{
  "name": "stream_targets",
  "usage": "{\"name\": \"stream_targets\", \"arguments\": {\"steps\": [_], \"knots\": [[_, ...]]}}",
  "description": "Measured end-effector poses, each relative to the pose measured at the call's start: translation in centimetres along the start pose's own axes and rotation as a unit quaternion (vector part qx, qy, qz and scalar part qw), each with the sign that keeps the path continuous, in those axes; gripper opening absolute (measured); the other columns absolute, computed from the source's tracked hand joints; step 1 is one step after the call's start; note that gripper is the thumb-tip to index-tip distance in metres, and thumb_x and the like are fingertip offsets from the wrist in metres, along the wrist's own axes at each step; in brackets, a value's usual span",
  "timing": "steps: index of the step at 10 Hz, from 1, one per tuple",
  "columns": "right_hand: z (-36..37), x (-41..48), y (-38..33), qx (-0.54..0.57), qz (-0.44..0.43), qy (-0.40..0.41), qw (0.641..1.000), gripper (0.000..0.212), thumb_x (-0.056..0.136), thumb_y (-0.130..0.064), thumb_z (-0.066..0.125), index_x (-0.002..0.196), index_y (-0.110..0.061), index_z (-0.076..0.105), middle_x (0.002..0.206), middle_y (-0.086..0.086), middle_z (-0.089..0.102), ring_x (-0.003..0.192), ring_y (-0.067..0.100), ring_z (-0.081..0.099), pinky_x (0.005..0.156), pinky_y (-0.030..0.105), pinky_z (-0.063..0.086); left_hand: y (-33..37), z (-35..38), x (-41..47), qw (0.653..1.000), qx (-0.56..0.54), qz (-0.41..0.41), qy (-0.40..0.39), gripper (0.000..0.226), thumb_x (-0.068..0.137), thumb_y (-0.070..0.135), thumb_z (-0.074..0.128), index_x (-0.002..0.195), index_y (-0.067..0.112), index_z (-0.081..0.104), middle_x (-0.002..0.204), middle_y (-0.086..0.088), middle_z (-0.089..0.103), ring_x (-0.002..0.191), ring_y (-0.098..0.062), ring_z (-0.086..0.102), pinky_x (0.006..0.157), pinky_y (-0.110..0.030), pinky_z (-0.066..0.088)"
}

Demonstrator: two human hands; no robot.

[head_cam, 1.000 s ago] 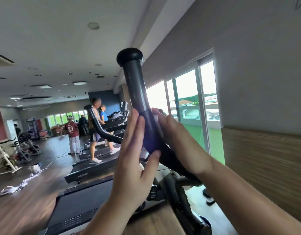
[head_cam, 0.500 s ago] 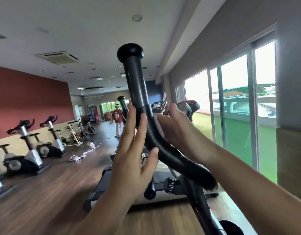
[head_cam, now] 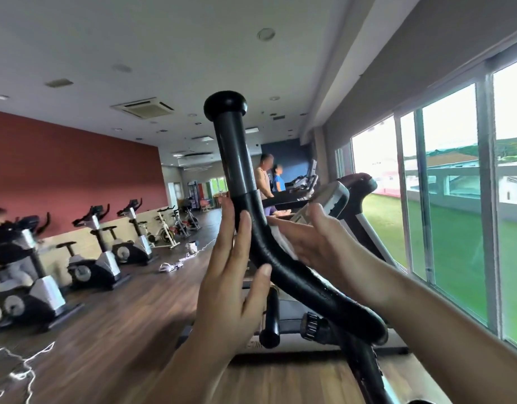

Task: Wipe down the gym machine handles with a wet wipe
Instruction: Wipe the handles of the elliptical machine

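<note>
A black curved machine handle (head_cam: 241,170) with a round knob on top rises in the middle of the view. My left hand (head_cam: 231,275) lies flat against its left side, fingers straight and thumb resting on the foam grip. My right hand (head_cam: 324,243) presses a white wet wipe (head_cam: 282,236) against the right side of the bend. Most of the wipe is hidden behind the handle and under my fingers.
The machine's lower short grip (head_cam: 270,319) and knob (head_cam: 311,326) sit below my hands. Exercise bikes (head_cam: 99,258) line the red wall at left, with white cables (head_cam: 175,263) on the wood floor. Two people (head_cam: 268,179) stand on treadmills ahead. Windows (head_cam: 455,199) run along the right.
The view has swung left, bringing the red wall and bikes into sight. My hands stay on either side of the handle, the right one with the wipe slightly lower on the bend.
</note>
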State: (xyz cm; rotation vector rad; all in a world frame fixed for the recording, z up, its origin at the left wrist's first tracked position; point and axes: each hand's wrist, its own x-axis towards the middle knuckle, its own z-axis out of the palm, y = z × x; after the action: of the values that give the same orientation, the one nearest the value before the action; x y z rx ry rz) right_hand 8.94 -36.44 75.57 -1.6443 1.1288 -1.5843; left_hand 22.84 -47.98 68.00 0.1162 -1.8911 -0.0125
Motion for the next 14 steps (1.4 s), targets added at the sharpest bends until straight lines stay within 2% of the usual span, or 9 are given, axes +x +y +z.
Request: {"name": "stream_targets", "arguments": {"steps": [1,2,3,4,7,10,12,13,14], "knots": [[0.5,-1.8,0.6,-0.067,-0.112,-0.107,0.986,0.06,0.112,-0.048,0.023,0.148,-0.015,0.057,0.156,0.004,0.051,0.146,0.014,0.047,0.114,0.029,0.043,0.2,-0.1,-0.1,1.0,0.005,-0.025,-0.007,0.075,0.105,0.027,0.047,0.168,0.031,0.007,0.18,0.005,-0.002,0.167,-0.011,0.006,0.129,-0.014,0.014],[1.1,-2.3,1.9,-0.139,-0.129,-0.12,0.974,0.058,0.105,-0.063,0.026,0.149,-0.037,0.052,0.157,-0.005,0.053,0.15,0.011,0.044,0.121,0.029,0.037,1.0,-0.3,0.7,0.999,0.035,0.007,-0.002,0.072,0.108,0.025,0.044,0.168,0.033,0.005,0.18,0.004,-0.003,0.167,-0.012,0.006,0.132,-0.023,0.016],[1.3,-4.3,3.3,-0.278,-0.115,-0.004,0.954,0.061,0.099,-0.069,0.026,0.158,-0.053,0.022,0.167,-0.034,0.02,0.154,-0.015,0.014,0.126,0.012,0.014,1.7,-0.4,1.6,0.998,0.006,-0.049,-0.026,0.061,0.114,0.02,0.036,0.167,0.006,0.007,0.179,-0.013,-0.003,0.167,-0.023,0.007,0.134,-0.038,0.016],[-0.6,-5.9,7.1,-0.444,-0.139,0.073,0.882,0.077,0.1,-0.073,0.022,0.165,-0.035,0.009,0.173,-0.024,0.009,0.157,-0.011,0.005,0.13,0.024,0.014,-0.2,-0.7,0.3,0.999,0.03,0.037,-0.015,0.069,0.109,0.024,0.046,0.167,0.013,0.011,0.18,-0.005,0.002,0.167,-0.015,0.007,0.133,-0.025,0.017],[5.5,-5.8,8.2,-0.532,-0.156,0.143,0.82,0.086,0.101,-0.049,0.042,0.166,-0.014,-0.003,0.175,-0.001,-0.019,0.163,0.016,-0.013,0.13,0.023,-0.001,-2.4,-0.1,-0.3,0.997,0.009,0.072,0.01,0.064,0.108,0.023,0.049,0.164,0.01,0.019,0.176,-0.013,0.008,0.166,-0.008,0.009,0.128,-0.015,0.02],[7.1,-5.1,8.5,-0.54,-0.136,0.214,0.802,0.089,0.102,-0.07,0.018,0.166,-0.012,-0.006,0.175,-0.002,-0.02,0.162,0.015,-0.016,0.133,0.034,0.003,-1.9,0.6,-1.0,0.999,0.011,0.052,0.006,0.076,0.1,0.03,0.056,0.165,0.014,0.019,0.177,-0.009,0.008,0.166,-0.007,0.002,0.13,-0.016,0.012],[5.8,-6.8,10.0,-0.533,-0.117,0.25,0.8,0.089,0.102,-0.071,0.02,0.167,-0.013,-0.002,0.176,-0.001,-0.014,0.163,0.015,-0.012,0.132,0.04,0.009,-2.1,1.3,-1.2,0.997,0.033,0.072,0.019,0.079,0.101,0.039,0.062,0.163,0.012,0.021,0.178,-0.007,0.009,0.166,-0.032,0.016,0.127,-0.055,0.034],[6.3,-5.0,8.5,-0.535,-0.122,0.226,0.805,0.093,0.098,-0.076,0.014,0.166,-0.015,-0.007,0.175,-0.003,-0.021,0.161,0.01,-0.02,0.13,0.03,0.0,-1.3,1.7,-1.5,0.999,0.007,0.043,0.023,0.078,0.101,0.035,0.058,0.165,0.015,0.018,0.179,0.012,-0.006,0.167,-0.03,0.013,0.125,-0.062,0.033],[5.9,-6.5,10.1,-0.549,-0.128,0.228,0.794,0.09,0.102,-0.068,0.025,0.166,-0.01,-0.002,0.176,0.001,-0.015,0.163,0.018,-0.013,0.132,0.04,0.008,-0.9,1.9,-1.7,0.999,0.019,0.026,0.022,0.079,0.102,0.035,0.058,0.166,0.014,0.015,0.178,-0.001,0.0,0.167,-0.027,0.011,0.126,-0.063,0.03]]}}
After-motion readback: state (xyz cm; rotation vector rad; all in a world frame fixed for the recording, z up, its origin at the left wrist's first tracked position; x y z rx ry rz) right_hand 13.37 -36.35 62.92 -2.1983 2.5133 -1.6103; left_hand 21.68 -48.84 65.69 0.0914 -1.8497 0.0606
